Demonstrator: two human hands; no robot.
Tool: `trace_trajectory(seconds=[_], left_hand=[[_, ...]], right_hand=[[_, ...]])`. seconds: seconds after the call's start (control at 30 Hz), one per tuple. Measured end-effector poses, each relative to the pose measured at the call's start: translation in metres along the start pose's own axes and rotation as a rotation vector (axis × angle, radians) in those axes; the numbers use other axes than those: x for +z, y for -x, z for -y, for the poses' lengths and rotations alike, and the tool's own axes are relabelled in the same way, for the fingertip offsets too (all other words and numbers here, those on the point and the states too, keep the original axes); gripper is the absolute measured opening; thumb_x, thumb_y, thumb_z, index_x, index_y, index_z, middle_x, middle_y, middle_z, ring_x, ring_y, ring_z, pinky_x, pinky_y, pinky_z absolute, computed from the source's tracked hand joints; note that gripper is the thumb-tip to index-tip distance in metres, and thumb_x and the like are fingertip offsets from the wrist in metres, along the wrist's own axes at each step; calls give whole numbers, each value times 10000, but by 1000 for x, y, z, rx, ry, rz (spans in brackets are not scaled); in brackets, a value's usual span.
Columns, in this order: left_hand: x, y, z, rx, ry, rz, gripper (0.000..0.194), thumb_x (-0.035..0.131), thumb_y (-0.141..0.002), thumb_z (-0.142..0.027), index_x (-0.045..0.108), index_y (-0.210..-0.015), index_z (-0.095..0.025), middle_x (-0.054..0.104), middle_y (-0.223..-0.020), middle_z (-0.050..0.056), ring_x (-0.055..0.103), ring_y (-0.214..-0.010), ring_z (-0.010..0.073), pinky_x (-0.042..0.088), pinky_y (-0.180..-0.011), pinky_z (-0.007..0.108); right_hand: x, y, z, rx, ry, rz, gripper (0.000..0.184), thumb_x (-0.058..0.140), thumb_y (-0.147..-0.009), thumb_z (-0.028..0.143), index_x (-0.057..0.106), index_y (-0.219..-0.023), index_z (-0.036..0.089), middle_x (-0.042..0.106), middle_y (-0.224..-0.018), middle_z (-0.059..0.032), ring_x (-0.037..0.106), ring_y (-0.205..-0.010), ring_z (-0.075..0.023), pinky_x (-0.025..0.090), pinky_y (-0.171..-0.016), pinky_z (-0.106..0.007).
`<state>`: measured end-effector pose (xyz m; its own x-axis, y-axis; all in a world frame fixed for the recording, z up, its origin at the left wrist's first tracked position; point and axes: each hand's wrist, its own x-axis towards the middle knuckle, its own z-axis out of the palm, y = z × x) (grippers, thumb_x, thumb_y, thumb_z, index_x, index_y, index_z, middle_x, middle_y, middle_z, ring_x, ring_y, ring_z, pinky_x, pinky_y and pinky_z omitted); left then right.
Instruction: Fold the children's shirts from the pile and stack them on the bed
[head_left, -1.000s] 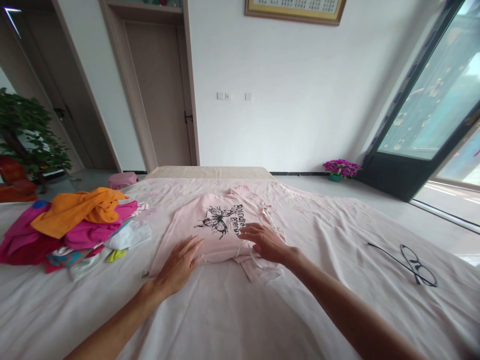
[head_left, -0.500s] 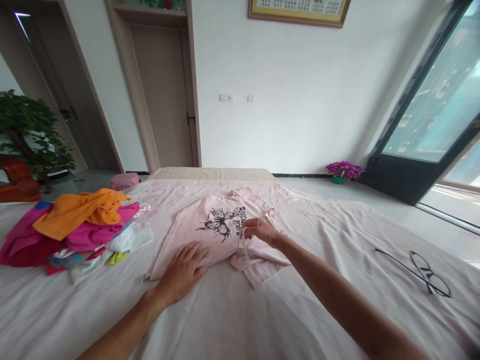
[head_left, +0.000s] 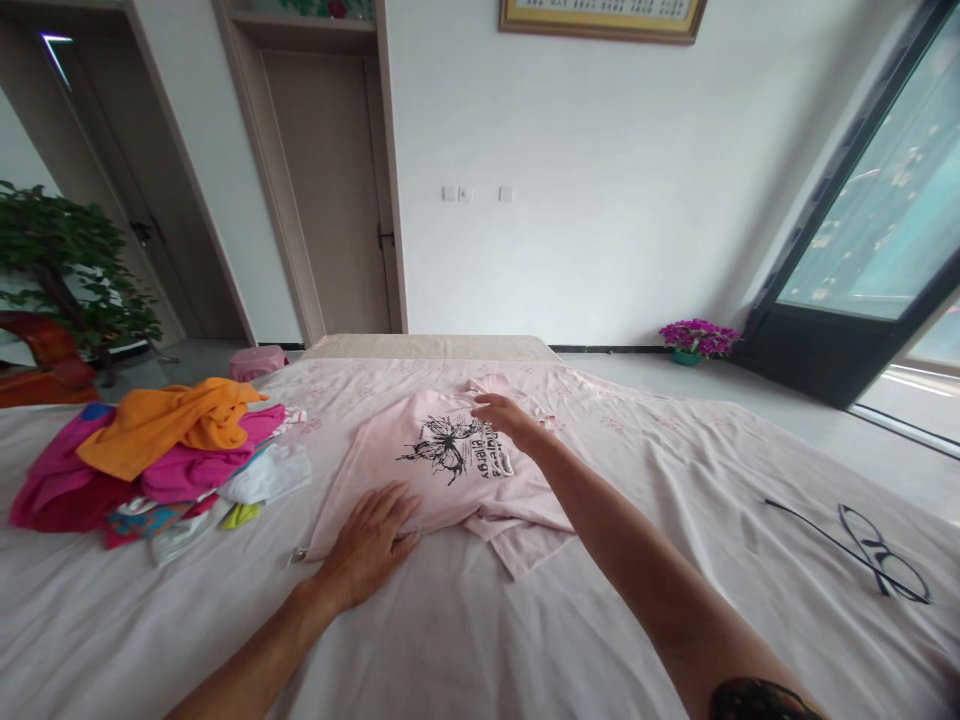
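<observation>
A pink T-shirt (head_left: 379,455) with a black butterfly print and lettering lies spread on the bed sheet, with one sleeve sticking out toward me. My left hand (head_left: 373,535) rests flat on its near left part, fingers extended. Over the lettering near the far side is my right hand (head_left: 506,418), its fingers stretched to the left and apart, with nothing visible in them. Whether those fingertips touch the fabric I cannot tell. A white cord (head_left: 508,466) lies looped on the shirt beneath my right wrist.
A heap of colourful clothes (head_left: 180,455), orange on top, sits to the left on the pale sheet (head_left: 420,640). Black-framed glasses (head_left: 874,560) lie at the right. Beyond the bed are a pink stool (head_left: 259,362) and a pot of purple flowers (head_left: 697,340).
My right hand pinched the white cord, laid it on the shirt, let go and moved farther away from me. My left hand settled flat on the shirt.
</observation>
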<state>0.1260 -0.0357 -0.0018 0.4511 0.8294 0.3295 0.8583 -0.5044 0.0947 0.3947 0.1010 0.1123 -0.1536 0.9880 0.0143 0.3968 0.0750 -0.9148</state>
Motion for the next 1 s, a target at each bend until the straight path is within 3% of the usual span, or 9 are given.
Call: trace_trajectory(seconds=[0.1,0.17,0.23,0.33,0.4,0.47,0.6,0.77,1.0], left_hand=[[-2,0,1,-7,28,-48,491,467,-928,-462,488,-1368,-245,516,-1422,85,440,-1330,250,356,-1116,462],[-5,2,1,2,38,-101,481,514,-910,-420,493,-1352,-232,538,-1394,87,458,-1311,248,364,-1113,457],[-8,4,2,38,38,-138,455,548,-894,-369,508,-1325,-231,563,-1361,80,471,-1296,248,355,-1120,463],[-14,10,4,93,39,-147,401,555,-882,-286,533,-1279,-234,608,-1291,63,505,-1253,234,365,-1111,450],[-19,16,6,91,42,-139,387,526,-871,-201,544,-1255,-238,627,-1248,53,532,-1212,215,390,-1087,420],[-25,23,11,57,40,-124,415,491,-844,-124,554,-1236,-246,635,-1218,47,556,-1168,200,419,-1048,389],[-36,35,25,-72,-7,-36,466,431,-785,-22,596,-1154,-254,653,-1116,32,597,-1056,187,447,-961,361],[-45,40,39,-159,-105,42,401,402,-763,21,632,-995,-211,653,-993,42,605,-961,195,446,-883,341],[-56,45,52,-85,-143,-29,306,398,-804,-28,631,-852,-221,656,-865,45,588,-870,218,429,-832,358]], right_hand=[[-2,22,5,-64,354,-104,414,639,-758,226,625,-1171,191,656,-1155,-109,602,-936,-228,423,-735,-303],[-5,46,3,-197,484,-82,321,587,-809,243,653,-1122,216,674,-1116,-68,608,-881,-192,405,-705,-273],[-11,76,-1,-313,568,112,207,525,-850,257,697,-958,217,705,-917,-18,609,-758,-146,389,-645,-240],[-22,124,-11,-321,645,435,161,581,-798,257,704,-899,231,700,-826,21,609,-699,-129,385,-614,-225],[-29,151,-20,-347,759,501,258,623,-722,189,696,-965,241,698,-895,9,619,-791,-155,401,-681,-240],[-33,170,-30,-392,875,455,428,602,-668,99,663,-1069,233,674,-998,-31,602,-909,-186,402,-753,-263],[-30,176,-52,-425,1045,299,382,491,-725,40,631,-1052,180,638,-1005,-83,564,-922,-202,386,-763,-293],[-33,165,-58,-431,993,181,287,430,-771,24,637,-876,193,649,-893,-44,552,-837,-168,351,-688,-262],[-60,190,-49,-478,883,377,297,451,-630,9,631,-730,224,662,-782,-1,576,-750,-149,364,-666,-236]])
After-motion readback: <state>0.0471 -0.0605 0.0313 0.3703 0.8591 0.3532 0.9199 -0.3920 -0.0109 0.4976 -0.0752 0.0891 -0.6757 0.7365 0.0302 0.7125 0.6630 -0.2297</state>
